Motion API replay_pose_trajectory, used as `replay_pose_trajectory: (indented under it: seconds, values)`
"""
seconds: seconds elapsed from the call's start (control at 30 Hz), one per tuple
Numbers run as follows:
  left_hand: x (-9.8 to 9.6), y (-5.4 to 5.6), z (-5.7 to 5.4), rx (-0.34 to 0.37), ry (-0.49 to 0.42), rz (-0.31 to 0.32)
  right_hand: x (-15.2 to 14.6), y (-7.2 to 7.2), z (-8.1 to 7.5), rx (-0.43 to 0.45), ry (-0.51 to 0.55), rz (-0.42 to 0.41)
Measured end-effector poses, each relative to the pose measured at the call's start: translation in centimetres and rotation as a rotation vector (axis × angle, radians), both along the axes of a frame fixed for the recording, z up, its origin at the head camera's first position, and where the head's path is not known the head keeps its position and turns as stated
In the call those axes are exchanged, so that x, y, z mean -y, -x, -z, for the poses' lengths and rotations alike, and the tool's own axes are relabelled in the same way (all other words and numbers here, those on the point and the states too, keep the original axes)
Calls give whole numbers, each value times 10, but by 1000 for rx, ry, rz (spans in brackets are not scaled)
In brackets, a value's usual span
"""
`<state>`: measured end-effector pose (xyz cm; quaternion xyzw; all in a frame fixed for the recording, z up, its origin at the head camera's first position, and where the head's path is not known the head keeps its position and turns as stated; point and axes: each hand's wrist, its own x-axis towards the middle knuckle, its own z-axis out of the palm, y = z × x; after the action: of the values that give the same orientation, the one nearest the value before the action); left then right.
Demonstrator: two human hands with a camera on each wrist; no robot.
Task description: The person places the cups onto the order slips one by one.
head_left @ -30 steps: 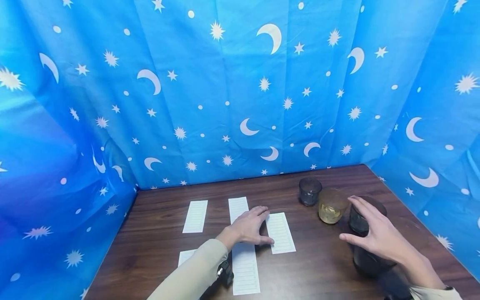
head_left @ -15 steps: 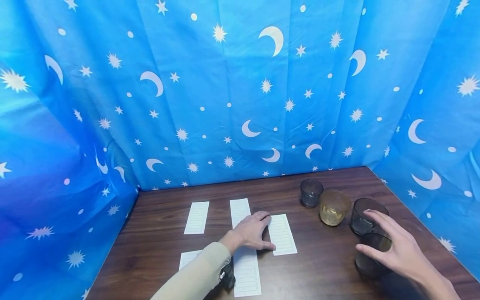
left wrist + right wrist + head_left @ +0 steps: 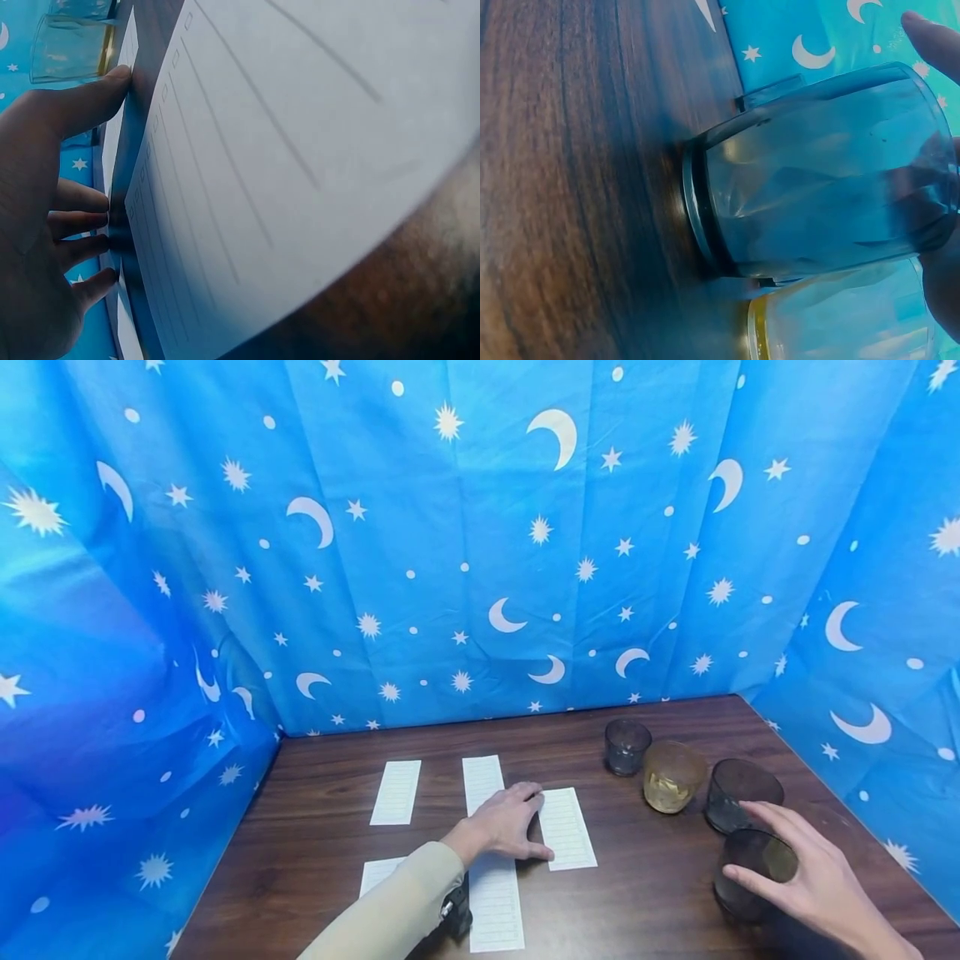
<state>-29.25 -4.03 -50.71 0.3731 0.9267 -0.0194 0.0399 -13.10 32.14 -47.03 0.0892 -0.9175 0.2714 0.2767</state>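
My left hand (image 3: 504,828) spreads over a white lined paper strip (image 3: 497,906). Its thumb and fingertips reach the left edge of a neighbouring lined slip (image 3: 567,828). My right hand (image 3: 813,877) is around a dark, clear-walled glass (image 3: 753,868), the one nearest me. Across its near side lies the thumb in the head view, with the fingers behind its rim. In the right wrist view this dark glass (image 3: 810,180) stands upright on the table, and the thumb (image 3: 934,45) shows apart from its wall.
Behind the near glass stand another dark glass (image 3: 731,797), an amber glass (image 3: 673,781) and a small dark glass (image 3: 627,747). More lined slips lie left, one farther back (image 3: 396,793) and one partly under the left sleeve (image 3: 378,872). A blue star-and-moon curtain (image 3: 420,527) borders the brown table (image 3: 315,793).
My right hand has moved right and towards me, from over the dark glasses to around the nearest one. My left hand stays in place; the view shifts slightly.
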Motion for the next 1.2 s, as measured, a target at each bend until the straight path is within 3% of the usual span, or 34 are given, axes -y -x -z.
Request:
replay_pose_trajectory:
  seconds: [0.33, 0.63, 0.93, 1.2]
  values:
    - [0, -1, -2, -2, -15, 13, 2, -5, 5, 27, -46, -14]
    - [-1, -4, -3, 6, -18, 13, 1, -11, 19, 242, 20, 22]
    - [-1, -3, -2, 0, -21, 0, 2, -9, 18, 268, 22, 33]
    - [-1, -2, -1, 2, -15, -2, 8, -2, 17, 149, 8, 50]
